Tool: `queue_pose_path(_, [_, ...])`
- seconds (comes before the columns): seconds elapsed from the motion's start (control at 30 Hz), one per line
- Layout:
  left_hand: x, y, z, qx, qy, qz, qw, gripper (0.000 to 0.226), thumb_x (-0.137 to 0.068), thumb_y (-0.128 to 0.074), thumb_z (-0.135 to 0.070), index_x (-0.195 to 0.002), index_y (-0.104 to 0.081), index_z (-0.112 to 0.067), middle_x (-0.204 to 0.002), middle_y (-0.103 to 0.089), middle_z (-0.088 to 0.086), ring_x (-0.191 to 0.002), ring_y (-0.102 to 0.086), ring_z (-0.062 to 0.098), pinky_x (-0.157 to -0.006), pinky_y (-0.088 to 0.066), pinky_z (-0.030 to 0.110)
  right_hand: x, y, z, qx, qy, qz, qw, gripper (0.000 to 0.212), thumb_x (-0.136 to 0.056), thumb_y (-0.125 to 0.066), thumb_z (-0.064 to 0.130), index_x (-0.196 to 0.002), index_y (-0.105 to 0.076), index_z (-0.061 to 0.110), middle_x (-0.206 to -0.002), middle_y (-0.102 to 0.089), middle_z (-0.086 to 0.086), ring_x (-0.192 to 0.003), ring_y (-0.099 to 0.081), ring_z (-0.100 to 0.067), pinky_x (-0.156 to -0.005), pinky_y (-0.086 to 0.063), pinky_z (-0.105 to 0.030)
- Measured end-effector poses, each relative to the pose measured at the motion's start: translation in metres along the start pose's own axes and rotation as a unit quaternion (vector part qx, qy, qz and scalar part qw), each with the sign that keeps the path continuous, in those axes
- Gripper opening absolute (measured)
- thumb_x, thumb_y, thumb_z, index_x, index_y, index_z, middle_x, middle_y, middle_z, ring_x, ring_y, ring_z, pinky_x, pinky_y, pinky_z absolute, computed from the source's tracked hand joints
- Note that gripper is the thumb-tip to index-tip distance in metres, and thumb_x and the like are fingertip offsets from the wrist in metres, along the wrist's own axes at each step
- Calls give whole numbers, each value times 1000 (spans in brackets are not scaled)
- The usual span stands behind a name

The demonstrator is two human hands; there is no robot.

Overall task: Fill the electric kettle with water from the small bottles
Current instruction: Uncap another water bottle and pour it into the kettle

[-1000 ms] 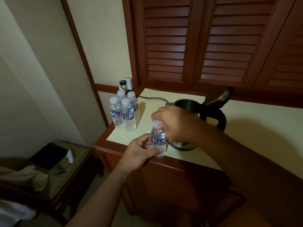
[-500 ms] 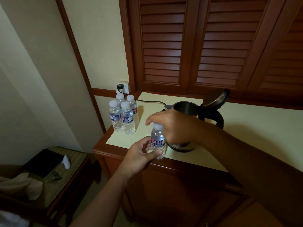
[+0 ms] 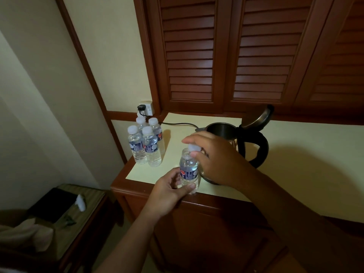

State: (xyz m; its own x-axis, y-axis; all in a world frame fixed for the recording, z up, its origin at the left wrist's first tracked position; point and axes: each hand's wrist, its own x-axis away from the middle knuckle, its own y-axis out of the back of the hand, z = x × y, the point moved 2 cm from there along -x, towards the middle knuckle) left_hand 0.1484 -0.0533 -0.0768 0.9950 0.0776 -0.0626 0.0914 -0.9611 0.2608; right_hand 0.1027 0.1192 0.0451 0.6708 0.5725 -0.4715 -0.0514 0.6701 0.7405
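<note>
Electric kettle [image 3: 222,130], standing on the cream counter top [image 3: 305,174] a little back from the near edge. Its lid [image 3: 258,118] is tipped up and back on the right, leaving the dark inside open to view, and its black handle [image 3: 260,148] faces right. The lower left of its body is hidden behind the right hand [image 3: 216,160]. A black cord [image 3: 177,124] runs from the kettle's far left side to a plug in the wall socket [image 3: 147,109].

A small bottle [image 3: 188,170] stands upright at the near edge of the counter, just beside the kettle on its near left. The left hand [image 3: 169,191] grips its lower half, thumb across the front and fingers curled behind. The right hand pinches the white cap [image 3: 194,148] between thumb and fingertips, just above the bottle's neck and slightly to the right (the neck appears uncovered).

Four more bottles [image 3: 147,146], all capped and upright, are bunched close together at the far left corner of the counter, well apart from the kettle.

Louvred wooden doors [image 3: 216,56] rise behind the counter. At the near left a low side table [image 3: 92,196] carries a dark flat item and a small white object [image 3: 80,201].
</note>
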Motion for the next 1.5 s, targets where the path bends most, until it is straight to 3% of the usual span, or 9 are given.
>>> queue_pose_path(0.17, [-1, -5, 6, 5, 4, -7, 1000, 46, -87, -85, -15, -129, -69, -25, -118, -79, -3, -113, -74, 18, -107, -55, 47, 59, -3, -15, -104, -61, -107, 987, 25, -98, -63, 16, -122, -66, 19, -126, -61, 9, -112, -61, -1, -92, -51, -17])
queue_pose_path(0.33, [5, -15, 3, -59, -22, -41, 997, 48, -87, -85, -28, -131, -65, -33, -110, -77, -21, -100, -72, -1, -90, -56, 25, 111, -17, -44, -122, -160, -173, 964, 21, -91, -73, 20, -110, -68, 16, -112, -65, 8, -102, -67, -5, -88, -54, -18])
queue_pose_path(0.53, [5, -17, 6, -70, -37, -51, 996, 45, -85, -84, -34, -126, -66, -36, -111, -77, -19, -104, -73, 4, -93, -57, 31, 146, -15, -90, -13, -205, -121, 971, 15, -91, -72, 33, -100, -63, 25, -101, -59, 13, -92, -58, -2, -78, -43, -10])
queue_pose_path(0.9, [9, -16, 4, -90, -32, -49, 994, 44, -87, -83, -34, -127, -64, -34, -113, -76, -17, -106, -70, 3, -93, -54, 28, 146, -20, -124, 77, -178, -83, 977, 14, -91, -70, 32, -92, -69, 18, -94, -67, 6, -85, -59, -12, -79, -49, -36])
queue_pose_path(1.1, [6, -16, 7, -108, -27, -56, 992, 49, -87, -83, -38, -130, -62, -32, -115, -75, -14, -107, -70, 8, -92, -54, 29, 143, -11, -125, 191, -178, -119, 958, 47, -100, -48, 56, -94, -68, 14, -94, -69, 0, -88, -62, -23, -81, -48, -43])
queue_pose_path(1.2, [8, -18, 5, -112, -26, -66, 991, 51, -86, -84, -38, -131, -60, -33, -114, -74, -16, -105, -69, 6, -91, -55, 31, 142, -8, -128, 283, -264, -59, 920, 78, -93, -32, 78, -121, -61, 12, -120, -65, -7, -113, -59, -29, -101, -43, -46])
queue_pose_path(1.3, [10, -23, -2, -103, -22, -79, 991, 56, -86, -84, -34, -134, -57, -33, -110, -72, -20, -100, -67, -3, -87, -54, 24, 141, -15, -134, 254, -333, 35, 908, 108, -83, -14, 91, -154, -26, 11, -162, -28, -11, -151, -22, -30, -122, -17, -55])
queue_pose_path(1.4, [10, -29, -7, -95, -29, -63, 993, 67, -86, -84, -36, -141, -46, -39, -116, -67, -27, -101, -63, -17, -78, -47, 7, 140, -21, -134, 232, -342, 79, 907, 116, -79, -6, 94, -160, -1, 13, -169, 1, -9, -156, 3, -26, -124, 1, -55])
queue_pose_path(1.5, [10, -33, -10, -90, -43, -62, 993, 68, -88, -81, -38, -143, -41, -41, -121, -63, -30, -107, -61, -19, -81, -48, 8, 141, -20, -133, 240, -349, 86, 902, 116, -78, -5, 94, -160, 2, 13, -169, 6, -7, -156, 8, -25, -124, 5, -55])
